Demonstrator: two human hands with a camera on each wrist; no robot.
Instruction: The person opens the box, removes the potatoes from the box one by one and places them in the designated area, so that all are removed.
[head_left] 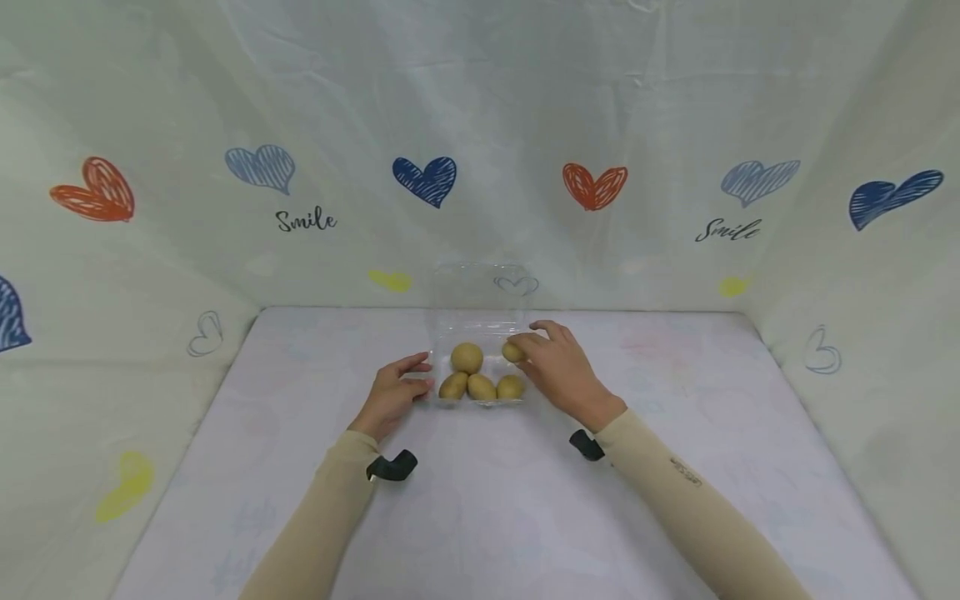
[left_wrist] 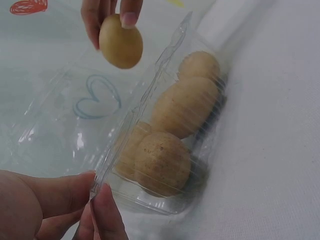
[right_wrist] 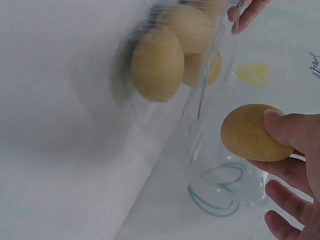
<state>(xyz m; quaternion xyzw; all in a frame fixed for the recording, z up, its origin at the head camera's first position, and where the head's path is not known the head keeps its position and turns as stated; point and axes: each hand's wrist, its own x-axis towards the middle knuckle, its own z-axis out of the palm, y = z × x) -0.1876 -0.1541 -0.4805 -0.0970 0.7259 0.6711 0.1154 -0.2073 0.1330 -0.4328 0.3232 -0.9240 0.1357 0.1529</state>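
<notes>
A clear plastic clamshell box (head_left: 492,347) lies on the table with its lid (head_left: 476,292) raised at the back. Several yellow-brown potatoes sit inside, three along the front and a rounder potato (head_left: 467,357) behind them at the left. My left hand (head_left: 395,390) is at the box's left side; in the left wrist view its thumb and fingers pinch the rim (left_wrist: 167,47). Above the right part of the box, my right hand (head_left: 562,371) holds another potato (right_wrist: 252,132) between thumb and fingers. That potato is apart from the others.
A white cloth covers the table (head_left: 480,517). Behind it hangs a pale curtain (head_left: 510,92) printed with hearts and the word Smile, and more of it stands at both sides. Dark straps (head_left: 393,466) are at both wrists.
</notes>
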